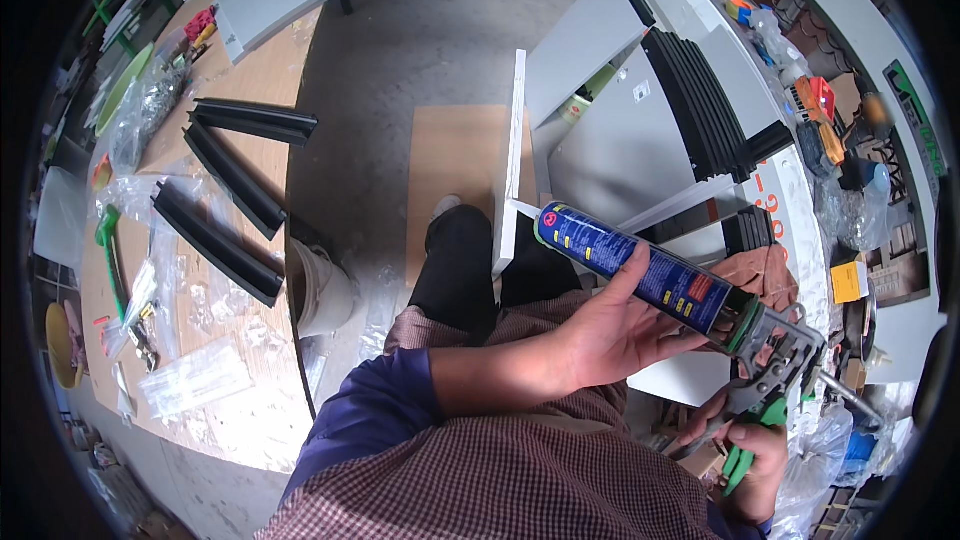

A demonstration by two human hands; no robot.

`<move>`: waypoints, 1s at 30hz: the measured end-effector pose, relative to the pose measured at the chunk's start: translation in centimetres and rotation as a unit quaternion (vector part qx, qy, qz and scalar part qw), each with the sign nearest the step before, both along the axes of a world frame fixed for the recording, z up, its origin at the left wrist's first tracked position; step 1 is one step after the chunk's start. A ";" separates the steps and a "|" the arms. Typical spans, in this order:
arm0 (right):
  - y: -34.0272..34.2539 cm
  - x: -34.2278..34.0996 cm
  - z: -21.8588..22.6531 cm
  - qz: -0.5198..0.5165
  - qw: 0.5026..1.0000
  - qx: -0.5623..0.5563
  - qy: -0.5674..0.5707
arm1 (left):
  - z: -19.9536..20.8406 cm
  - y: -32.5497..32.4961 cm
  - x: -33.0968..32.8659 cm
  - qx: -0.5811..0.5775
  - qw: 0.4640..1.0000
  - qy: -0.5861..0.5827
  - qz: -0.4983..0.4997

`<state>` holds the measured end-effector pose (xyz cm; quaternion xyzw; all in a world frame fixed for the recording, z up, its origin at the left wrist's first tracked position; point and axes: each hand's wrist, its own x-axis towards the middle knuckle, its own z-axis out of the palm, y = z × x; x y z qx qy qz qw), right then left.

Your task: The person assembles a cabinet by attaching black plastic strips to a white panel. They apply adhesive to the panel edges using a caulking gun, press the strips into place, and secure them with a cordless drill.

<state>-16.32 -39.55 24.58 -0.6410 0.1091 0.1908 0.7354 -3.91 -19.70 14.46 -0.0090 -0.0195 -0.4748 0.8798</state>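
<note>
A caulking gun (770, 345) lies slantwise in front of me, loaded with a blue sealant cartridge (640, 268). From below, my left hand (625, 325) cradles the cartridge, thumb laid across its side. My right hand (755, 455) is wrapped round the gun's green-and-metal handle and trigger. The pale nozzle (524, 208) points left, its tip at the edge of a white panel (510, 165) that stands upright on its narrow side by my legs. Whether the tip presses on the edge or sits just off it, I cannot tell.
On the left, a wooden table (270, 380) bears several black channel strips (215, 240), a green hammer-like tool (108, 240) and grey panels (290, 0). A white bucket (320, 290) stands beside it. To the right are leaning grey panels (630, 130), stacked black strips (700, 100) and a cluttered bench.
</note>
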 end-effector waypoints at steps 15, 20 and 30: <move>0.7 -1.2 3.5 -0.087 0.996 -0.016 0.024 | 0.5 -1.0 -1.6 -0.024 0.998 0.052 -0.004; 0.7 -1.5 4.6 -0.095 0.994 -0.041 0.043 | 0.4 -1.0 -2.1 -0.041 0.998 0.048 -0.004; 0.2 -1.1 6.0 -0.076 0.994 -0.056 0.050 | 0.9 -1.2 -2.7 -0.063 0.997 0.052 0.005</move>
